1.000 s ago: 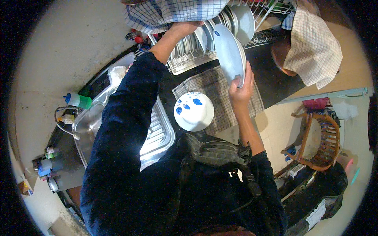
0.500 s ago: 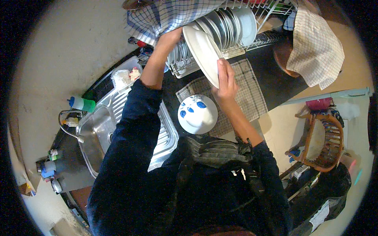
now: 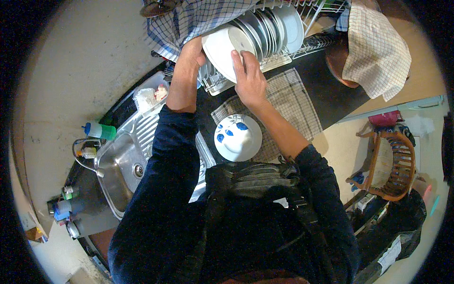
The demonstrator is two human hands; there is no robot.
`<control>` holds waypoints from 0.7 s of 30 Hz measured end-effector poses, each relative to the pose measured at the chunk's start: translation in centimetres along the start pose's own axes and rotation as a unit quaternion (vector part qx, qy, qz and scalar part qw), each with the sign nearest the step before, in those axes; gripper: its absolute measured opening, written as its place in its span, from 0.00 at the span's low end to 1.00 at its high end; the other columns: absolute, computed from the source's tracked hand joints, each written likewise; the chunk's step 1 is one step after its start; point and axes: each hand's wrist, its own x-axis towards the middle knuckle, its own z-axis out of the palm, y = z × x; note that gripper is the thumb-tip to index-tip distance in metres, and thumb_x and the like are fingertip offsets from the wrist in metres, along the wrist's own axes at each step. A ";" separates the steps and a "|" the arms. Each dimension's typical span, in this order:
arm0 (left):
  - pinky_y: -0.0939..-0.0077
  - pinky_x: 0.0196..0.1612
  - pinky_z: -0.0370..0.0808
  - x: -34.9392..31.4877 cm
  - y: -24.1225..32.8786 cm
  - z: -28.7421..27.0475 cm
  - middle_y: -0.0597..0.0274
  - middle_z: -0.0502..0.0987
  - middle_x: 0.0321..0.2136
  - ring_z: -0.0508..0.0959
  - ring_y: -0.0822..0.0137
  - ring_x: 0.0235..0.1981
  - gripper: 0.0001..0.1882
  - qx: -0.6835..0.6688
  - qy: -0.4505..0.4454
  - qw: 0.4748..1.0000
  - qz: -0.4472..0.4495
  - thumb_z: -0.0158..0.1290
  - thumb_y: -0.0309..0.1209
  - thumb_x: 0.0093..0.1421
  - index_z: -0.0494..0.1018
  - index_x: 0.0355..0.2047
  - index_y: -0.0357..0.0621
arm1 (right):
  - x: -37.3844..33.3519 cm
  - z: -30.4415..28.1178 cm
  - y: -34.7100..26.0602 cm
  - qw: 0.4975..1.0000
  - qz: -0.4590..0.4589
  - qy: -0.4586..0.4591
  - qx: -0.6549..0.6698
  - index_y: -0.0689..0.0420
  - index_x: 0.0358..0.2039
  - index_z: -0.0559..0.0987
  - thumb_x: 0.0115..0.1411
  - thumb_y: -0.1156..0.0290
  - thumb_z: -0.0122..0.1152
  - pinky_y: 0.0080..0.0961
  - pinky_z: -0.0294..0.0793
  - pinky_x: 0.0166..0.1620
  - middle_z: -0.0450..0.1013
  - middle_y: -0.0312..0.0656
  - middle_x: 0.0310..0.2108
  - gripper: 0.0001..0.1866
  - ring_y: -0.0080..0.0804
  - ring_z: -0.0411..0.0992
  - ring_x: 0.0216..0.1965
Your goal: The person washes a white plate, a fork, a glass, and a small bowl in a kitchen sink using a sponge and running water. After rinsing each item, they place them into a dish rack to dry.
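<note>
A white plate (image 3: pixel 218 53) is held tilted in front of the dish rack, its underside partly showing. My left hand (image 3: pixel 191 56) is closed on its left edge, some fingers hidden behind it. At the lower right edge my right hand (image 3: pixel 250 81) grips the same plate, with fingertips laid on its underside. Behind it, several plates (image 3: pixel 289 28) stand upright in the white wire dish rack (image 3: pixel 274 64). Nearer to me, a white plate with blue flowers (image 3: pixel 243 142) lies on the counter, partly over a checked cloth (image 3: pixel 293 104).
A steel sink (image 3: pixel 120 161) with a ribbed drainboard is on the left, beside a plastic tub (image 3: pixel 147 97) and a green-and-white bottle (image 3: pixel 100 130). A blue-checked towel (image 3: pixel 189 23) covers the rack's left part. At right, a beige cloth (image 3: pixel 378 52) drapes a brown round object (image 3: pixel 338 66).
The held plate has moved left and turned, showing more of its underside. My right hand has shifted left and up with it, its fingers now reaching across the underside.
</note>
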 end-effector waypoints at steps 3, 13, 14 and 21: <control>0.73 0.39 0.74 -1.5 1.0 3.4 0.58 0.76 0.42 0.76 0.65 0.38 0.14 -0.014 0.034 0.999 0.037 0.43 0.33 0.64 0.70 0.47 0.42 | 1.1 1.0 0.5 0.999 0.030 -0.023 -0.013 0.55 0.59 0.60 0.51 0.79 0.53 0.37 0.75 0.45 0.61 0.52 0.48 0.32 0.51 0.65 0.49; 0.75 0.38 0.71 3.1 0.4 5.7 0.57 0.74 0.42 0.73 0.65 0.37 0.15 0.261 0.139 0.931 0.215 0.42 0.32 0.63 0.71 0.47 0.43 | 4.8 4.2 2.1 0.994 0.093 -0.050 -0.037 0.53 0.55 0.64 0.47 0.80 0.55 0.37 0.74 0.44 0.62 0.46 0.49 0.31 0.48 0.63 0.49; 0.74 0.38 0.70 3.5 0.3 5.8 0.57 0.74 0.42 0.73 0.64 0.38 0.15 0.292 0.140 0.919 0.223 0.42 0.32 0.63 0.71 0.47 0.43 | 5.1 4.5 2.3 0.994 0.097 -0.039 -0.025 0.52 0.54 0.66 0.47 0.79 0.56 0.38 0.74 0.43 0.63 0.45 0.48 0.30 0.48 0.64 0.48; 0.73 0.42 0.68 4.5 -0.3 5.8 0.56 0.73 0.45 0.72 0.62 0.41 0.16 0.420 0.138 0.865 0.237 0.42 0.33 0.63 0.70 0.48 0.43 | 7.4 0.9 6.3 0.959 0.057 -0.226 0.159 0.52 0.55 0.70 0.49 0.71 0.64 0.33 0.64 0.57 0.64 0.49 0.56 0.30 0.46 0.63 0.56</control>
